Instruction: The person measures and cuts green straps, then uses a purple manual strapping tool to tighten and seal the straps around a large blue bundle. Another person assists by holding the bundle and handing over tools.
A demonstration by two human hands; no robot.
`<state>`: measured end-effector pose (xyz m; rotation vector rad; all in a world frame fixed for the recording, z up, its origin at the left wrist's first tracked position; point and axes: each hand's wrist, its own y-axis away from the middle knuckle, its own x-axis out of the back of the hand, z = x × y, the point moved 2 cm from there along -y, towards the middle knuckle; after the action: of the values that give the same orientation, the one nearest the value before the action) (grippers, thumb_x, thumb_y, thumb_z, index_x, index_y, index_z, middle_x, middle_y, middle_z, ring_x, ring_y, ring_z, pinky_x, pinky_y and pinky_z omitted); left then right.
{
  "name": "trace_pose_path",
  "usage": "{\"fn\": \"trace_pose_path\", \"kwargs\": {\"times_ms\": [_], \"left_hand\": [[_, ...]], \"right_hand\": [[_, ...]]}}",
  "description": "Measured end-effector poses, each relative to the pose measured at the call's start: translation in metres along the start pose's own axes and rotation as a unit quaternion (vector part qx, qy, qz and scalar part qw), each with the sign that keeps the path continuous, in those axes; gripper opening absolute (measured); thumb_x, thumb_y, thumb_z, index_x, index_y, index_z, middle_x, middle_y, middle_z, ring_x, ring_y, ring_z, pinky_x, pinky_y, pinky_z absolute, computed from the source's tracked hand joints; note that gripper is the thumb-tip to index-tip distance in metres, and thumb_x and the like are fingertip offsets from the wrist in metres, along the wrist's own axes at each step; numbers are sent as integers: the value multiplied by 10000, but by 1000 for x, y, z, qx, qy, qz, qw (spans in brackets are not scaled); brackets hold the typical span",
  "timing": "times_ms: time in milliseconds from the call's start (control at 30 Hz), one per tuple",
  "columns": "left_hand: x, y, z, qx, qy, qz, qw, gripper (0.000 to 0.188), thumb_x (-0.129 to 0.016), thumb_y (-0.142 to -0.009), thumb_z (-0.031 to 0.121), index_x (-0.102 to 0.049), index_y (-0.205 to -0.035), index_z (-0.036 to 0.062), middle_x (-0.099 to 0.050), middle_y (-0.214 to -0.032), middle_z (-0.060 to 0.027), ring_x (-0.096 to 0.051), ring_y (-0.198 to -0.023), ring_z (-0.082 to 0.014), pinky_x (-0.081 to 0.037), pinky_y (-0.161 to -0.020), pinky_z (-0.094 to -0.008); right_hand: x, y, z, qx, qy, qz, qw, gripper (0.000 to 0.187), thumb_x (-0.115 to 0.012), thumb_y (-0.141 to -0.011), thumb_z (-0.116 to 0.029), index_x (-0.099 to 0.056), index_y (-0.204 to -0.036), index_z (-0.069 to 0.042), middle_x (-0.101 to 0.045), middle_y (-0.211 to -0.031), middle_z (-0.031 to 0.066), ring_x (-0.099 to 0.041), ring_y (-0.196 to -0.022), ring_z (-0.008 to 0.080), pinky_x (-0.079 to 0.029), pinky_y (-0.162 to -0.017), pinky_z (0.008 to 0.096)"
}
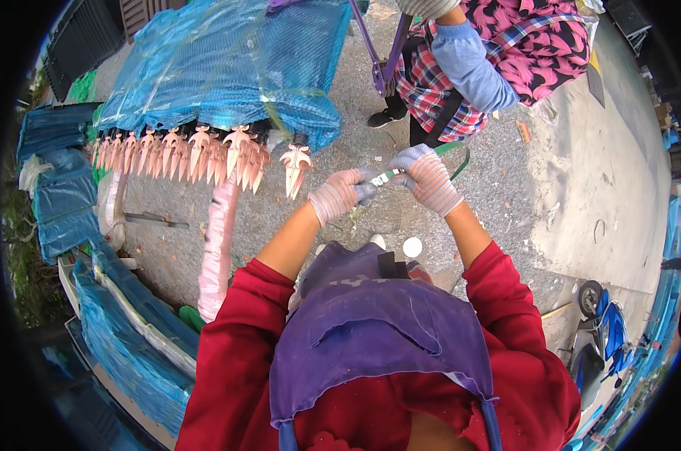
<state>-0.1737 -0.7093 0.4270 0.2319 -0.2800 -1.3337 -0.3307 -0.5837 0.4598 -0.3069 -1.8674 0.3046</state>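
My left hand and my right hand wear pale striped work gloves and face each other in front of my body. Between them runs a short green strap with white patches on it, and the fingers of each hand close around it. A loose green loop of strapping sticks out beyond my right hand. Just left of my left hand, a pink spear-shaped finial pokes from the end of a bundle in blue plastic wrap. A row of similar finials extends further left.
A co-worker in a plaid apron stands opposite, a gloved hand near a purple long-handled tool. One pink-wrapped post stands under the bundle. More blue-wrapped bundles lie at left. A blue scooter is parked at right.
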Motion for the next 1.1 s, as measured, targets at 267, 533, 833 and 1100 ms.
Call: {"fn": "trace_pose_path", "kwargs": {"times_ms": [267, 533, 833, 1100], "left_hand": [[-11, 10, 15, -124, -217, 177, 952, 205, -540, -895, 139, -603, -1065, 44, -632, -872, -102, -587, -771, -202, -471, -705, -311], [-26, 32, 59, -176, -270, 173, 931, 201, -522, -875, 83, -595, -1057, 42, -597, -983, -149, -589, -841, -297, -484, -739, -332], [-30, 40, 78, -203, -352, 181, 895, 304, -594, -853, 212, -539, -1117, 72, -593, -898, -155, -585, -858, -330, -466, -741, -393], [-22, 37, 56, -155, -408, 211, 875, 192, -524, -858, 142, -603, -1025, 90, -608, -816, -169, -577, -784, -366, -459, -683, -429]], "right_hand": [[29, 8, -2, 4, -28, -39, 999, 311, -603, -800, -368, -593, -954, -98, -569, -799, 93, -564, -797, 301, -448, -680, 392], [67, 7, -4, 27, 32, -104, 994, 410, -516, -823, -504, -588, -928, -114, -567, -778, 88, -590, -750, 298, -460, -607, 385], [65, 0, 23, -1, 0, -125, 992, 414, -469, -876, -490, -590, -916, -96, -607, -803, 99, -600, -755, 311, -472, -627, 382], [56, -15, 14, 9, 35, -217, 976, 184, -586, -812, -241, -622, -939, -113, -615, -744, 130, -600, -730, 332, -469, -610, 395]]}}
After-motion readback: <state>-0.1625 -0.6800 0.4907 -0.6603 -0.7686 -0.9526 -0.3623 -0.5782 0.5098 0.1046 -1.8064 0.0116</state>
